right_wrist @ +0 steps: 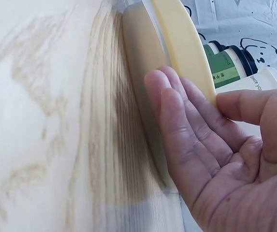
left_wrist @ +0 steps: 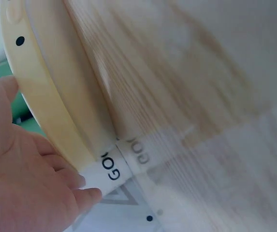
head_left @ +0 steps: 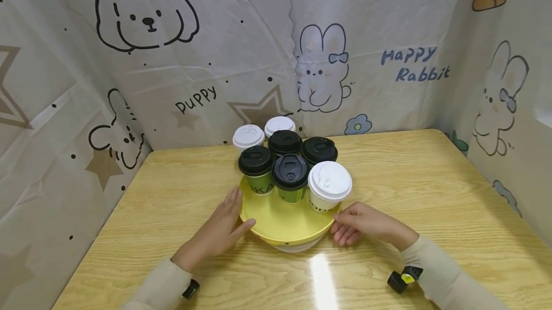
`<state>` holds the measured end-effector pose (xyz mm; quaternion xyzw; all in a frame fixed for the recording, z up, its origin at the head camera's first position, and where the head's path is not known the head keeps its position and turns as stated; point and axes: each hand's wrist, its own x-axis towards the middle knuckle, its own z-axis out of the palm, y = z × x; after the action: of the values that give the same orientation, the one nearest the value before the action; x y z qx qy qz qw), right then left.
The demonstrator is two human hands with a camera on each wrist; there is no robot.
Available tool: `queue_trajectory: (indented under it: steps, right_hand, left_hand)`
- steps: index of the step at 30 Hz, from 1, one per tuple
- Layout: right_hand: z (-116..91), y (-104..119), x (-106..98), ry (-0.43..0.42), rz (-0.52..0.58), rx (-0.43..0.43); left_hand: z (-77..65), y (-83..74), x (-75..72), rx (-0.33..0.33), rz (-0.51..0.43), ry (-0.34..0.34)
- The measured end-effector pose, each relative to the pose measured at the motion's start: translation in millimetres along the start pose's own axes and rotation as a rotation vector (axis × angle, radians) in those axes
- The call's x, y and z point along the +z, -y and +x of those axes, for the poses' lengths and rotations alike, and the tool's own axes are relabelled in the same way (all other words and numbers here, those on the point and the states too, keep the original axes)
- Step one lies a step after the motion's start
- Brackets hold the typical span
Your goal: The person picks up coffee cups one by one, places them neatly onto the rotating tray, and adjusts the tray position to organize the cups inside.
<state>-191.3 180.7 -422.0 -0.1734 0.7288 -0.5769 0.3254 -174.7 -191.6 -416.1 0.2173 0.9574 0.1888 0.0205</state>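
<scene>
A round yellow tray (head_left: 286,223) with dark dots on its side sits on a pale base. It carries several lidded paper cups: a green cup with a black lid (head_left: 291,173), another black-lidded green cup (head_left: 257,166), and a white cup (head_left: 329,183) near the right rim. My left hand (head_left: 220,226) rests along the tray's left side, fingers straight, thumb at the front rim. On the right, my right hand (head_left: 360,223) pinches the rim between thumb and index finger, its other fingers loosely bent below. The right wrist view shows that thumb (right_wrist: 242,105) against the rim.
Farther back are two more black-lidded cups (head_left: 284,142) and two white-lidded cups (head_left: 248,136). Everything stands on a wood-grain table (head_left: 172,204). A printed curtain (head_left: 241,37) with cartoon animals encloses its back and sides.
</scene>
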Motion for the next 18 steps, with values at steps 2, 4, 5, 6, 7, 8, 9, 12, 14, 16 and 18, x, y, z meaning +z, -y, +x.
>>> queue_trajectory:
  steps: [2,4,5,6,7,8,9,12,14,16,18]
  right_hand:
    - [0.6,-0.5,-2.9,0.002,0.001,-0.002]
    - [1.2,-1.2,-6.2,0.001,0.001,-0.004]
    - [1.4,-1.5,-7.8,0.000,0.003,-0.003]
    - [1.5,-1.4,-9.1,-0.004,0.002,0.001]
    - [1.4,-1.2,-10.1,-0.004,0.002,0.002]
    - [1.5,-1.2,-10.9,-0.003,0.006,0.003]
    - [1.5,-1.2,-11.4,-0.003,0.009,0.007]
    - [1.4,-0.9,-12.2,-0.001,0.010,0.012]
    - [1.5,-1.0,-12.0,0.001,0.011,0.007]
    - [1.4,-1.5,-11.5,0.000,0.013,0.006]
    - [1.4,-2.6,-10.6,0.004,0.022,0.010]
  left_hand:
    - [-3.2,-2.9,1.0,0.000,0.010,0.002]
    - [-6.0,-5.7,1.7,-0.009,0.017,0.009]
    - [-7.0,-7.2,1.7,-0.012,0.021,0.010]
    - [-7.9,-8.8,1.4,-0.015,0.023,0.012]
    - [-8.6,-10.1,1.3,-0.016,0.024,0.011]
    - [-9.0,-10.9,1.3,-0.019,0.027,0.012]
    - [-9.4,-11.7,1.2,-0.018,0.027,0.009]
    - [-9.9,-12.9,1.3,-0.017,0.035,0.000]
    - [-10.3,-13.2,1.4,-0.016,0.036,-0.005]
    - [-11.0,-13.2,1.0,-0.018,0.035,0.000]
    - [-12.2,-12.5,0.0,-0.021,0.027,0.009]
